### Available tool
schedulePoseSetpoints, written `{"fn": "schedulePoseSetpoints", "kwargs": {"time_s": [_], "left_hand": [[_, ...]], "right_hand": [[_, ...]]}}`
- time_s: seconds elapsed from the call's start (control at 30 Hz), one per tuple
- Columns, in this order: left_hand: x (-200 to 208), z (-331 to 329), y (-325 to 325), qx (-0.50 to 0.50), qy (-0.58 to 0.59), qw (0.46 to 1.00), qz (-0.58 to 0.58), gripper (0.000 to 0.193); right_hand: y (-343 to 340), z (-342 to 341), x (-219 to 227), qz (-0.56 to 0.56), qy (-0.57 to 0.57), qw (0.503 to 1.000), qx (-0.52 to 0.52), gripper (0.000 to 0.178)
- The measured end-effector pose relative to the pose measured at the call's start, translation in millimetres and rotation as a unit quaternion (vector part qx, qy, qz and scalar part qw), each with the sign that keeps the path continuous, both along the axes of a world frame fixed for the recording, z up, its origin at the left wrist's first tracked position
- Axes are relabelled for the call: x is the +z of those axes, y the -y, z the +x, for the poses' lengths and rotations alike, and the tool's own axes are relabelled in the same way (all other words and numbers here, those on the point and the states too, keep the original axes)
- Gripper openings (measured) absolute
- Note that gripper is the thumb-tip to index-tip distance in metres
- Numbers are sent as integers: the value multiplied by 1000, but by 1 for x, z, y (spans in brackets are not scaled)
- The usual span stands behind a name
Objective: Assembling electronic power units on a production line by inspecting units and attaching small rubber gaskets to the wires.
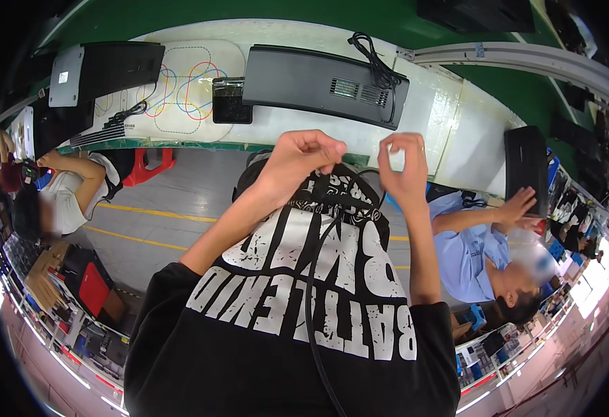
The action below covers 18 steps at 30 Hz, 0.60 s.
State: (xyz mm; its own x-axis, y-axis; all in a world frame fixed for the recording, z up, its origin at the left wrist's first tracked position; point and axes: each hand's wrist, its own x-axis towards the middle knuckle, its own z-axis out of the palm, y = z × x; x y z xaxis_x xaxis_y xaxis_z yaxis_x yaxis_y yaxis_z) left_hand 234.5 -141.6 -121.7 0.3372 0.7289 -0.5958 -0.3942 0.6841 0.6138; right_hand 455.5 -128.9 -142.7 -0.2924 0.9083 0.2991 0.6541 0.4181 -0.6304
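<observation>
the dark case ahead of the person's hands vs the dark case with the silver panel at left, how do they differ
The middle case shows vent grilles on its upper face; the left case shows a silver panel at one end. A coiled black cable lies on the middle case; none lies on the left case. Both are dark and elongated.

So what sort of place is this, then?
Probably a factory assembly line: a vented dark-grey casing lies on a long white workbench, a co-worker in light blue is alongside, and yellow lines mark the floor.
</observation>
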Motion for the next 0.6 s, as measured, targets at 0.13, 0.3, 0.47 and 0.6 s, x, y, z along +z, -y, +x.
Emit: {"fn": "schedulePoseSetpoints", "kwargs": {"time_s": [0.13, 0.3, 0.47, 0.6], "left_hand": [[-9, -8, -2, 14, -15, 1000, -8, 14], [-12, -11, 0, 42, -29, 999, -11, 15], [-16, -12, 5, 66, -30, 997, -20, 15], [-17, -11, 4, 59, -29, 997, -27, 15]], "right_hand": [[-29, 29, -64, 37, 147, 987, 57, 22], [-40, 34, -88, 84, 263, 957, 92, 12], [-42, 33, -82, 83, 293, 945, 115, 13], [-43, 34, -82, 68, 322, 934, 136, 11]]}}
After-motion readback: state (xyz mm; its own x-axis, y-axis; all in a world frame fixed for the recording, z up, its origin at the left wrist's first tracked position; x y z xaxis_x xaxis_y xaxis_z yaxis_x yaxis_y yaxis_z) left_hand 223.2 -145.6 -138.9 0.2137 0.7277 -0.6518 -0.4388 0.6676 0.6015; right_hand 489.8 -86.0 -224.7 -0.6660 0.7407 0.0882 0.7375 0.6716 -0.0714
